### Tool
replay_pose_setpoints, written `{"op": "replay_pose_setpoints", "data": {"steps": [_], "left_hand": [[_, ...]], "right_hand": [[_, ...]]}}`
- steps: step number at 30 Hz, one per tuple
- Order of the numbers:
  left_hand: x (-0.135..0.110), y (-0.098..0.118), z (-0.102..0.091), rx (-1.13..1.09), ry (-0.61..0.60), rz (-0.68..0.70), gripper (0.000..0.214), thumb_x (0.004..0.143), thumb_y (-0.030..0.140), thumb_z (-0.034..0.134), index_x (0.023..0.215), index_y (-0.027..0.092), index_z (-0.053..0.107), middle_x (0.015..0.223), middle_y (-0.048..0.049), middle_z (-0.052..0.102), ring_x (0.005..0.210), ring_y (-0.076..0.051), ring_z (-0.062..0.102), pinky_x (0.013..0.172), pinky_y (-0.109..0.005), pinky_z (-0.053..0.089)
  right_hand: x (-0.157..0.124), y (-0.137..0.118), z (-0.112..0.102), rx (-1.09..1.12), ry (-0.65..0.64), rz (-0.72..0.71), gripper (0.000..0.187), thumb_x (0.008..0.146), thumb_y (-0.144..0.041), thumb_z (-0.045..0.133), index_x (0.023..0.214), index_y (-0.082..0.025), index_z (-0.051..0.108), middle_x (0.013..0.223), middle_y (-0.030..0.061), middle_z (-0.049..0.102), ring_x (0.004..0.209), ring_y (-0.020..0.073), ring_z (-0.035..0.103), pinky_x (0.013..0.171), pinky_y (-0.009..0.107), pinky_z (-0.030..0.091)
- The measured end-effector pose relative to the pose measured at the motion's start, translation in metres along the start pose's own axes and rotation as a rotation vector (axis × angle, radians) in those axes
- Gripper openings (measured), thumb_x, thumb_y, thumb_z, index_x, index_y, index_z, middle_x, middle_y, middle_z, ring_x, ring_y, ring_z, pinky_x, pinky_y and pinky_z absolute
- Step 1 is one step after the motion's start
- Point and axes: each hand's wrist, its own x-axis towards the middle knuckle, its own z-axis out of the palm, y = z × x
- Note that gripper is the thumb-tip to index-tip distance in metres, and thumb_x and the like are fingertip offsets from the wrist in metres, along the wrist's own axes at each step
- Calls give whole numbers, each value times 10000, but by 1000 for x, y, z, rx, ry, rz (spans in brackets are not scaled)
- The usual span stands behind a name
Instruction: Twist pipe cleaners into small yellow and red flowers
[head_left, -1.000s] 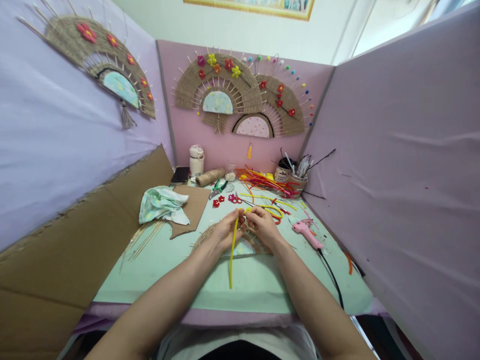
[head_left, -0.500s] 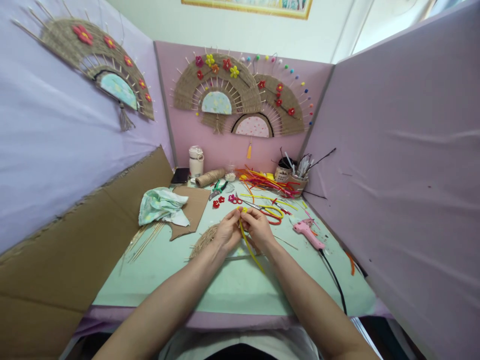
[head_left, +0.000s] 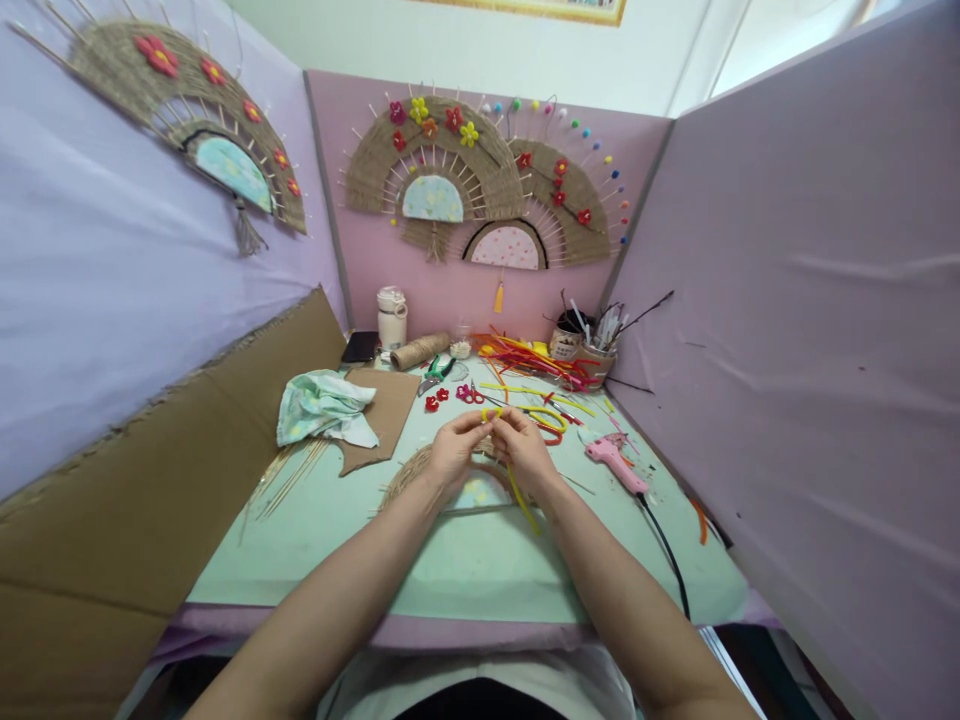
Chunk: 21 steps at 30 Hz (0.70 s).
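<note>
A yellow pipe cleaner (head_left: 523, 498) is pinched between my two hands, bent into small loops at the fingertips. Its long loose end hangs down past my right hand (head_left: 523, 450). My left hand (head_left: 456, 450) grips the looped part from the other side, with the fingertips of both hands meeting. Under the hands lies a woven twine fan (head_left: 409, 476) with a patterned cloth half-circle (head_left: 476, 494), partly hidden. Just beyond are red pipe-cleaner flowers (head_left: 433, 402), a magenta flower (head_left: 463, 393) and scissors with yellow handles (head_left: 553, 417), partly covered by my right hand.
A pink glue gun (head_left: 616, 463) with a black cord lies to the right. On the left are crumpled cloth (head_left: 319, 405), cardboard (head_left: 390, 415) and thin sticks (head_left: 296, 480). Loose pipe cleaners (head_left: 536, 357), a twine roll (head_left: 420, 350) and a white bottle (head_left: 391, 318) stand behind.
Both hands have shifted slightly right, and the fingertips have turned around the yellow pipe cleaner. Its hanging end has swung right, and more of the patterned cloth shows.
</note>
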Motion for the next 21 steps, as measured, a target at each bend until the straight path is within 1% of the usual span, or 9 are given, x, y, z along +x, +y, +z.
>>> {"op": "replay_pose_setpoints", "data": {"steps": [2, 4, 7, 10, 15, 18, 21], "left_hand": [[1, 3, -3, 119, 67, 59, 283, 569, 218, 779, 828, 145, 690, 860, -48, 656, 765, -132, 578, 685, -231, 446], [3, 7, -7, 147, 101, 92, 291, 580, 232, 772, 851, 163, 691, 884, -41, 653, 769, -116, 569, 672, -207, 430], [3, 14, -12, 177, 65, 79, 330, 619, 277, 744, 928, 173, 691, 884, -45, 655, 691, -86, 541, 606, -188, 402], [2, 18, -12, 240, 28, 35, 338, 605, 288, 747, 907, 141, 707, 788, -51, 667, 609, -80, 520, 592, -206, 403], [1, 19, -10, 235, -3, 8, 306, 572, 274, 763, 835, 124, 719, 843, -82, 695, 715, -141, 593, 700, -261, 451], [0, 19, -10, 254, -15, 15, 298, 560, 266, 770, 816, 124, 716, 811, -73, 696, 705, -146, 595, 701, -267, 458], [0, 20, -10, 281, -25, 30, 291, 552, 268, 774, 798, 126, 709, 785, -65, 692, 691, -149, 590, 694, -275, 462]], "right_hand": [[0, -4, -5, -60, 10, -34, 233, 720, -394, 624, 724, -205, 488, 494, -86, 320, 415, 53, 253, 398, 196, 169], [0, -8, -9, -136, 16, -65, 234, 724, -396, 613, 697, -202, 485, 515, -70, 381, 429, 61, 293, 407, 205, 204], [-1, -12, -12, -246, 10, -73, 231, 713, -389, 615, 670, -202, 487, 520, -57, 433, 447, 76, 342, 426, 220, 247], [-2, -13, -13, -284, -20, -56, 221, 706, -380, 619, 663, -201, 498, 507, -58, 439, 454, 83, 363, 439, 224, 258], [-3, -13, -15, -275, -77, -36, 217, 709, -384, 619, 665, -194, 524, 514, -49, 472, 466, 86, 392, 453, 224, 270], [-3, -14, -17, -240, -118, -23, 198, 717, -375, 618, 693, -191, 547, 539, -42, 500, 490, 89, 421, 477, 223, 308], [-3, -16, -18, -217, -130, -7, 188, 721, -369, 619, 712, -191, 560, 559, -35, 525, 508, 93, 447, 495, 223, 335]]}}
